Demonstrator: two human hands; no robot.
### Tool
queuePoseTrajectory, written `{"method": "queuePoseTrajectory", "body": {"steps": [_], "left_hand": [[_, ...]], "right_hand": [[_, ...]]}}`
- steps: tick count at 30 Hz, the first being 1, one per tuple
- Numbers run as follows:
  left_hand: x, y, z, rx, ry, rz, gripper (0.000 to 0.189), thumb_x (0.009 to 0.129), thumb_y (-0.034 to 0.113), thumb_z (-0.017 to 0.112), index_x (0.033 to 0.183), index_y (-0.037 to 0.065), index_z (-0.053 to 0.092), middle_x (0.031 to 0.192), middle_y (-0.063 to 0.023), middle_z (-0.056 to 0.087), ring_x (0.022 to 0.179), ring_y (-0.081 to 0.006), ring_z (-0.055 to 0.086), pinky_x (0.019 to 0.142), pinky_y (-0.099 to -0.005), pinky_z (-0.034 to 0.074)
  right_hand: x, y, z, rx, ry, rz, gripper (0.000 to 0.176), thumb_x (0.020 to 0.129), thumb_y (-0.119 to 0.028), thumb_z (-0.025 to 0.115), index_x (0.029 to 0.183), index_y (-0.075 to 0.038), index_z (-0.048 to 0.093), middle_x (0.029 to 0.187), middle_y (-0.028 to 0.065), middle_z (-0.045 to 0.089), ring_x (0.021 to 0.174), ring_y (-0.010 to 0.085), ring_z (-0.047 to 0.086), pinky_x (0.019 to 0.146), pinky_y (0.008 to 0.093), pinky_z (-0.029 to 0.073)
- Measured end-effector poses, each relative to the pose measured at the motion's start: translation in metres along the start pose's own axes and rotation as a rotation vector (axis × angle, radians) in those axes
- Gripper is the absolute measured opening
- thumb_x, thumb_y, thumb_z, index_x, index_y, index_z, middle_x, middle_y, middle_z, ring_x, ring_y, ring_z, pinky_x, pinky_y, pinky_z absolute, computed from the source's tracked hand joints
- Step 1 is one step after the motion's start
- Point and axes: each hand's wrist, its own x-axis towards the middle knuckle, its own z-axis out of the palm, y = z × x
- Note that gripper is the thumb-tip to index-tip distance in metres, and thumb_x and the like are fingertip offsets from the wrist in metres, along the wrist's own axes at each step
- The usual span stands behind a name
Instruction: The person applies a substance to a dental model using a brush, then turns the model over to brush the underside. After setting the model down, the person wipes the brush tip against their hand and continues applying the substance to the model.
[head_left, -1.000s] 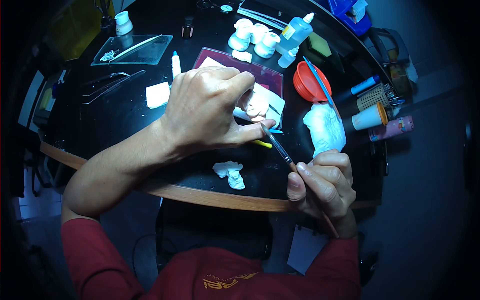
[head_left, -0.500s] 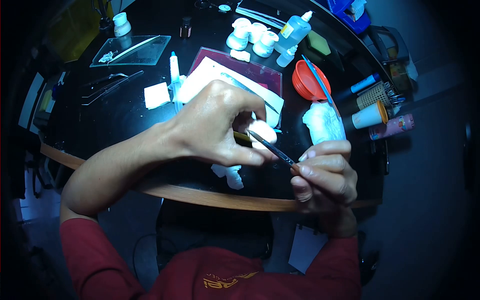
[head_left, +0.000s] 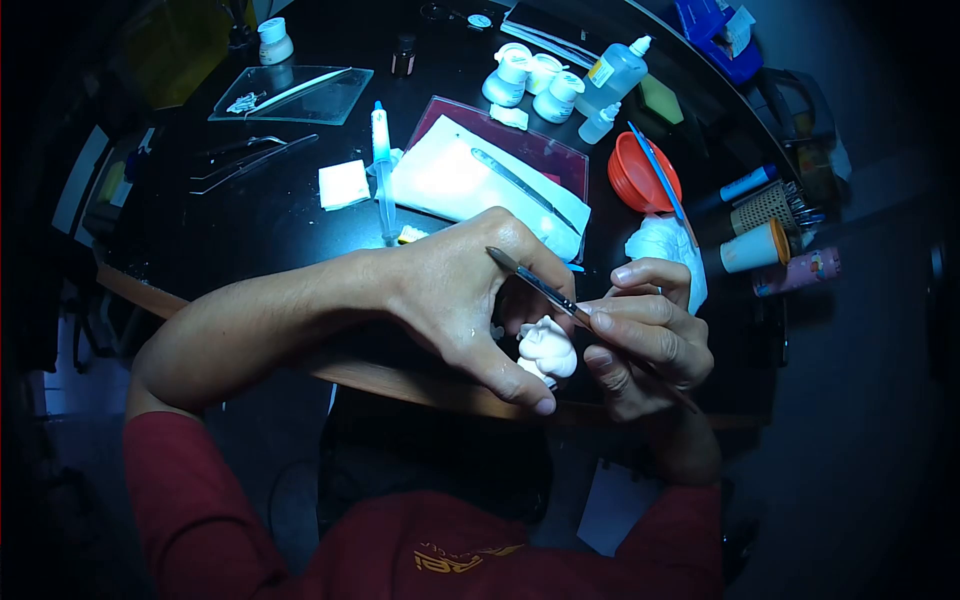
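My left hand [head_left: 470,300] curls round a small white sculpted piece [head_left: 547,350], with the thumb on its near side and the fingers behind it. In my right hand [head_left: 650,340] is a thin brush [head_left: 540,284], pinched between fingers and thumb. Its dark tip points up and left, over the knuckles of my left hand and apart from the white piece. Beyond the hands, a metal spatula [head_left: 528,188] rests on a folded white cloth [head_left: 440,170], which covers part of a dark red sheet [head_left: 452,108].
A syringe [head_left: 382,165] and a white pad [head_left: 343,185] are at centre left. Tweezers [head_left: 255,160] and a glass plate [head_left: 345,95] are farther left. White jars [head_left: 506,82], a clear bottle [head_left: 615,75], a red bowl [head_left: 632,178] and crumpled tissue [head_left: 665,245] stand behind and right.
My left hand has moved down with the white piece, which now shows more of its shape. The brush tip has come away from the piece. The whole view has shifted slightly.
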Motion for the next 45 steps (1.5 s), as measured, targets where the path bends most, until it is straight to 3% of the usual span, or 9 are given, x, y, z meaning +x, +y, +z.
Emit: {"method": "queuePoseTrajectory", "body": {"steps": [5, 21, 28, 41, 45], "left_hand": [[0.000, -0.002, -0.001, 0.015, -0.058, -0.015, 0.055, 0.064, 0.039, 0.098, 0.091, -0.003, 0.077, 0.081, -0.0109, 0.075, 0.072, -0.0189, 0.073, 0.066, -0.0296, 0.055], [-0.001, -0.003, -0.002, -0.092, -0.089, -0.075, 0.053, 0.067, 0.040, 0.096, 0.092, -0.002, 0.078, 0.079, -0.0105, 0.075, 0.069, -0.0187, 0.073, 0.065, -0.0294, 0.056], [-0.001, -0.001, 0.000, -0.023, -0.092, -0.060, 0.053, 0.068, 0.040, 0.096, 0.091, -0.004, 0.077, 0.079, -0.0113, 0.075, 0.069, -0.0214, 0.073, 0.064, -0.0314, 0.056], [-0.001, 0.003, -0.001, 0.000, -0.081, -0.084, 0.050, 0.069, 0.039, 0.095, 0.088, -0.003, 0.076, 0.077, -0.0109, 0.073, 0.066, -0.0213, 0.070, 0.061, -0.0324, 0.053], [-0.001, 0.000, -0.001, -0.023, -0.073, -0.105, 0.050, 0.069, 0.038, 0.095, 0.090, -0.003, 0.077, 0.080, -0.0114, 0.075, 0.068, -0.0211, 0.072, 0.063, -0.0315, 0.055]], "right_hand": [[-0.002, 0.002, 0.001, 0.081, -0.058, 0.000, 0.028, 0.086, -0.014, 0.087, 0.112, -0.007, 0.081, 0.101, 0.0077, 0.082, 0.101, 0.0217, 0.067, 0.089, 0.0341, 0.051], [-0.003, 0.000, -0.005, 0.347, -0.060, 0.103, 0.025, 0.085, -0.015, 0.086, 0.109, -0.008, 0.082, 0.099, 0.0070, 0.081, 0.109, 0.0269, 0.063, 0.092, 0.0365, 0.050], [0.001, 0.003, -0.005, 0.222, -0.078, 0.087, 0.023, 0.088, -0.013, 0.083, 0.108, -0.005, 0.079, 0.096, 0.0085, 0.081, 0.095, 0.0250, 0.067, 0.094, 0.0402, 0.050], [0.000, 0.004, -0.009, 0.168, -0.024, 0.080, 0.024, 0.091, -0.014, 0.082, 0.112, -0.004, 0.076, 0.096, 0.0111, 0.080, 0.098, 0.0266, 0.066, 0.091, 0.0389, 0.052], [-0.001, -0.001, -0.012, 0.095, 0.000, 0.084, 0.020, 0.099, -0.021, 0.071, 0.114, -0.007, 0.071, 0.088, 0.0113, 0.077, 0.096, 0.0242, 0.063, 0.092, 0.0415, 0.048]]}}
